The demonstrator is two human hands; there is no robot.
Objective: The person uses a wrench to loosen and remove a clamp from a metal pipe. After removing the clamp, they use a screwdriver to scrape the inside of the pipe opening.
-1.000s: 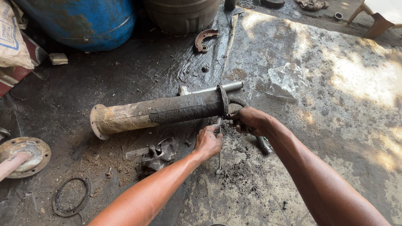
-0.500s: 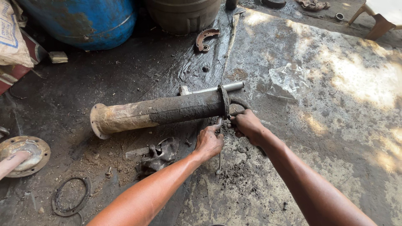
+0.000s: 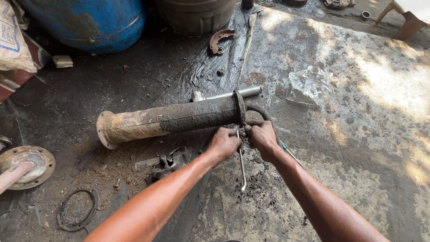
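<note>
Both my hands are down at the near end of the tube (image 3: 174, 118), a long, dirt-caked piece lying across the oily floor (image 3: 349, 134), its flanged end pointing left and a thin bright rod (image 3: 233, 94) poking out to the right past the collar (image 3: 240, 107). My left hand (image 3: 224, 144) is curled tight, grip closed around the top of a slim metal bar (image 3: 242, 166) that hangs down toward me and ends in a small hook over a patch of dark grit. My right hand (image 3: 262, 138) sits just beside it, knuckles nearly touching, fingers folded in a closed grip just under the collar; what exactly it pinches I cannot tell, it's hidden under the fingers. A dark curved band (image 3: 260, 112) loops out from behind the collar, right above that hand. A green-handled tool (image 3: 286, 150) peeks out from under my right wrist. Left of my forearm lies a greasy bracket (image 3: 168, 163), and further left a round flanged hub (image 3: 27, 166) and a thin ring (image 3: 76, 209). Up top, a blue drum (image 3: 89, 22), a brake shoe (image 3: 221, 40), and to the right a crumpled clear plastic sheet (image 3: 309, 85).
</note>
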